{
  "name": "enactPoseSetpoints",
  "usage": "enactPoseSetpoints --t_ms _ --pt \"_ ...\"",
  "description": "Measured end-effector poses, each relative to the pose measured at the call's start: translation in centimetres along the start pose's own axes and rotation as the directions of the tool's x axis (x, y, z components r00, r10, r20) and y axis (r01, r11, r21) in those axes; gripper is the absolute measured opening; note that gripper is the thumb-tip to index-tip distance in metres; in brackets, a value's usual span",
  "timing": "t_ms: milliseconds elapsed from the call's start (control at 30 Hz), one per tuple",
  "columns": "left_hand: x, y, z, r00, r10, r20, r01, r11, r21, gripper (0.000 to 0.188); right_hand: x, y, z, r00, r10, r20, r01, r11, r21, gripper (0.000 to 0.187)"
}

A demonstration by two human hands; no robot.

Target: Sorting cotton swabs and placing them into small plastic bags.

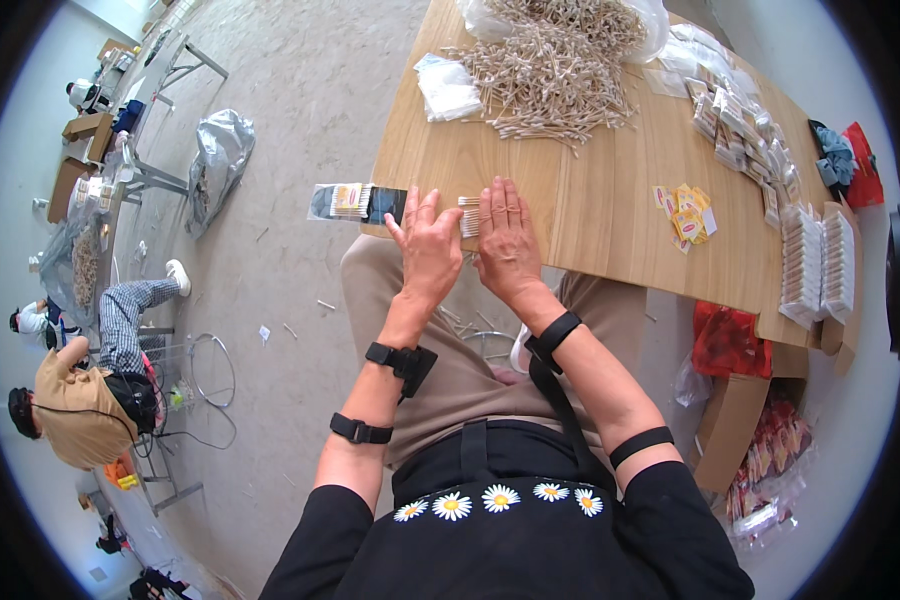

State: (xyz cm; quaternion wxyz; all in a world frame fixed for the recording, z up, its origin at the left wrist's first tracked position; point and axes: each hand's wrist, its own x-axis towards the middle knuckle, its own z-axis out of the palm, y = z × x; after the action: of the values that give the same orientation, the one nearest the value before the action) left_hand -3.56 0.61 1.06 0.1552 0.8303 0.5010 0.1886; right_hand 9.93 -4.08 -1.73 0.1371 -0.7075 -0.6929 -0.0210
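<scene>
A small row of cotton swabs (469,216) lies side by side near the front edge of the wooden table (590,200). My left hand (431,248) is open on its left side, with the fingers spread. Along the right side rests my right hand (508,240), open and flat, its fingers stretched out and nearly together. The swabs lie between the two hands. Left of my left hand, a clear bag (324,203) holding swabs and a yellow card (348,199) sticks out past the table's edge. Under it is a dark pad (382,203).
A large heap of cotton swabs (560,85) covers the table's far part, beside white plastic bags (448,90). Yellow cards (690,215) lie to the right, near stacked filled packs (805,262). A cardboard box (735,425) stands below. A co-worker (90,410) sits far left.
</scene>
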Motion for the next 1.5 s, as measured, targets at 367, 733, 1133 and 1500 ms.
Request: enactPoseSetpoints --t_ms 367,733,1133,1500 --pt "0.5 -0.1 0.2 1.0 0.003 0.017 -0.003 1.0 0.011 0.032 0.0 0.0 -0.1 1.0 0.001 0.018 -0.001 1.0 0.008 0.099" --pt "-2.4 0.8 0.2 0.968 0.157 0.195 -0.189 0.97 0.156 0.091 -0.1 0.1 -0.4 1.0 -0.005 0.014 0.004 0.998 0.059 0.099" --pt "-1.9 0.2 2.8 0.979 0.16 0.127 -0.195 0.92 0.34 0.111 -0.6 0.8 -1.4 0.993 -0.089 0.078 0.08 0.99 0.112 0.106" --pt "-1.7 0.7 3.0 0.987 0.122 0.103 -0.151 0.921 0.36 0.103 -0.8 1.1 -1.9 0.984 -0.1 0.145 0.077 0.985 0.156 0.109"
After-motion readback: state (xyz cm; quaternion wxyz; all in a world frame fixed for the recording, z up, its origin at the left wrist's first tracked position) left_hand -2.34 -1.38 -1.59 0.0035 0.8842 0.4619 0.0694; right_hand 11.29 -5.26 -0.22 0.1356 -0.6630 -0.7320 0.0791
